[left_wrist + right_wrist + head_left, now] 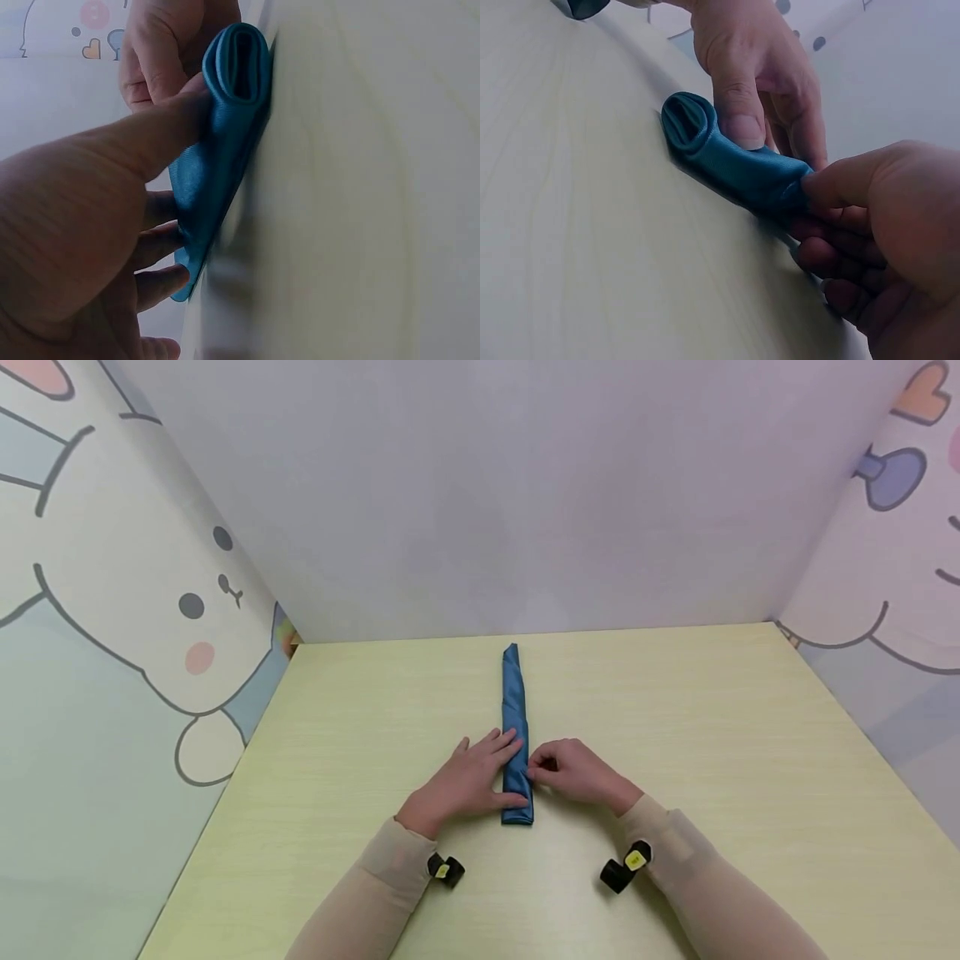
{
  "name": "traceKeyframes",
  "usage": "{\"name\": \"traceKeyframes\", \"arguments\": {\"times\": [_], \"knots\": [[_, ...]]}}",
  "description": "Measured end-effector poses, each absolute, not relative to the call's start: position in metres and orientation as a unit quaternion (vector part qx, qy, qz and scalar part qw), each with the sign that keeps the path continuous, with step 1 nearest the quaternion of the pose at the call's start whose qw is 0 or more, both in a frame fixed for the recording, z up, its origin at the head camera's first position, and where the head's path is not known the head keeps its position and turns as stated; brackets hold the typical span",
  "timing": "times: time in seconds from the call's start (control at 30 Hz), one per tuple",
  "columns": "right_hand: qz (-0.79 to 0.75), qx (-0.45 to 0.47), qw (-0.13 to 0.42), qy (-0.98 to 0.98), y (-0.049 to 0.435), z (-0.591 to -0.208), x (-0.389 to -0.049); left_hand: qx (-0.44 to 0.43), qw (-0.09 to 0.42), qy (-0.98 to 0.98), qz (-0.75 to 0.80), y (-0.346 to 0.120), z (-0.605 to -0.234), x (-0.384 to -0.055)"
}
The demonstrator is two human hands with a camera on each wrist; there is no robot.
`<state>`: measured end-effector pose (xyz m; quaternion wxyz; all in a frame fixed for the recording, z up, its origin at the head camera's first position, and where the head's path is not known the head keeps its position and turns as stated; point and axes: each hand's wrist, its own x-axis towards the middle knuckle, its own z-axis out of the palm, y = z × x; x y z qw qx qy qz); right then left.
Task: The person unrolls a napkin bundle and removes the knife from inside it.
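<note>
A shiny blue cloth (513, 693), folded into a long narrow strip, lies on the table pointing away from me. Its near end (217, 67) shows several layers rolled over one another in the left wrist view. My left hand (468, 781) rests across the strip from the left, fingers spread and fairly straight, the thumb lying over it near the close end. From the right, my right hand (576, 770) pinches the cloth's right edge between thumb and fingers; the right wrist view shows the cloth (742, 169) creased at that pinch.
The pale wood-grain table (675, 710) reaches back to a plain light wall (480, 502). Cartoon-printed panels stand at the left (135, 568) and right (892, 568). A small black camera (447, 870) sits on the left wrist, another (625, 868) on the right.
</note>
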<state>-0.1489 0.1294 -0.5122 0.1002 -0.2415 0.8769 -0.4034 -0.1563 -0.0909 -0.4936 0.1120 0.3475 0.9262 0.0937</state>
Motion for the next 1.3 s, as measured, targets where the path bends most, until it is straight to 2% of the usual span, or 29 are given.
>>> {"name": "traceKeyframes", "arguments": {"times": [0.37,0.6,0.77,1.3], "knots": [[-0.416,-0.224,0.090,0.877,0.128,-0.508,-0.149,0.355,0.098,0.925,0.092,-0.090,-0.492,-0.156],[-0.448,-0.232,0.146,0.851,0.130,-0.509,-0.149,0.354,0.102,0.926,0.082,-0.089,-0.489,-0.155],[-0.427,-0.243,0.161,0.856,0.136,-0.509,-0.151,0.354,0.099,0.926,0.086,-0.090,-0.489,-0.155],[-0.408,-0.286,0.156,0.853,0.137,-0.507,-0.150,0.350,0.114,0.925,0.092,-0.091,-0.488,-0.155]]}}
